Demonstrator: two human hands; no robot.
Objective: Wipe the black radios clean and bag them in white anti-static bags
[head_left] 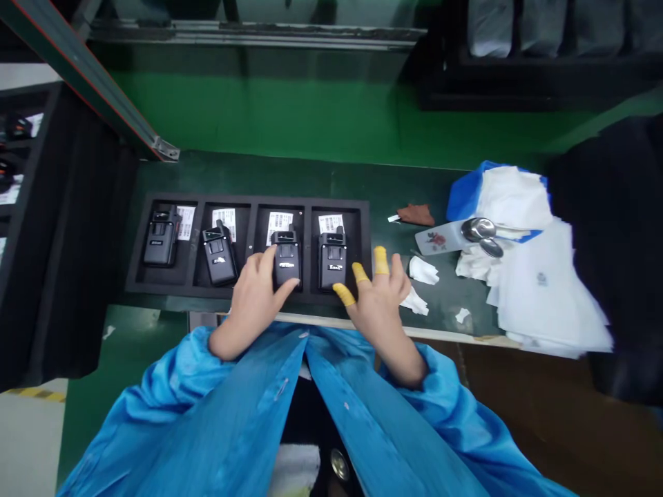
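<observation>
A black tray (pixel 247 201) lies on the bench, split into several compartments in a row. Each holds a black walkie-talkie and a white barcode label. My left hand (pixel 253 293) is at the third walkie-talkie from the left (pixel 287 257), index finger along its left side and thumb across its bottom edge. Beside the rightmost walkie-talkie (pixel 332 261), my right hand (pixel 380 297) has its fingers spread with nothing in them; several wear yellow finger covers. The second walkie-talkie (pixel 219 257) lies tilted, and the leftmost one (pixel 160 238) is nearly straight.
To the right are a brown cloth scrap (pixel 416 215), crumpled white wipes (pixel 423 270), a spoon (pixel 479 229), a blue box (pixel 463 193) of white tissue and white plastic bags (pixel 549 290). Stacked black trays (pixel 77 228) stand left; a dark tray (pixel 507 83) sits at upper right.
</observation>
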